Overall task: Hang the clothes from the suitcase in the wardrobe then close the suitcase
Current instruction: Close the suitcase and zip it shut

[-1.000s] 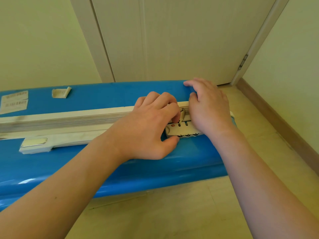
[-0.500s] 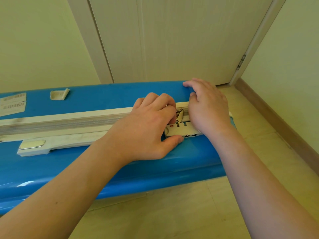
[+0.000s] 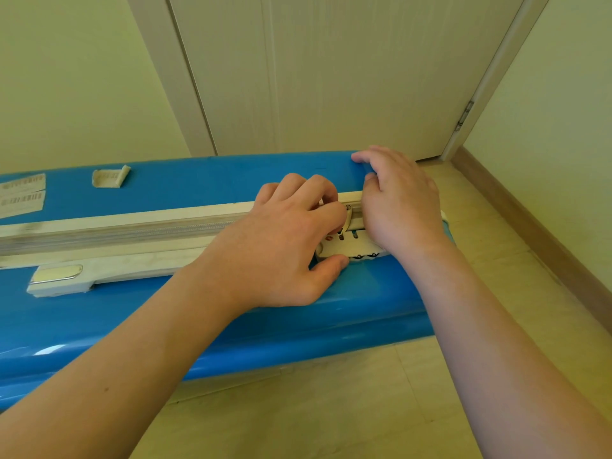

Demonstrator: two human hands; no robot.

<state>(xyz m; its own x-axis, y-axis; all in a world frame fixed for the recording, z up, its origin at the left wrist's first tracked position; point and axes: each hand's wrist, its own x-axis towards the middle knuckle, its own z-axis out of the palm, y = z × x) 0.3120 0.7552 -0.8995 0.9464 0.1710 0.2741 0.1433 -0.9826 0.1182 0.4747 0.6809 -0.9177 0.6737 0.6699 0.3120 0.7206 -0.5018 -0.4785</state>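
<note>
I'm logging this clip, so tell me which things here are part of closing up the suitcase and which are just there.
Part of the job:
- blue suitcase
- zip pull, pinched by the left hand
- combination lock
- right hand, resting on the suitcase

Just there:
- barcode stickers
- carry handle
- door
- skirting board

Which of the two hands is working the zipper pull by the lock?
The left hand: its fingers curl around the zipper pull just above the combination lock. The right hand only rests on the blue suitcase, steadying it.
</note>
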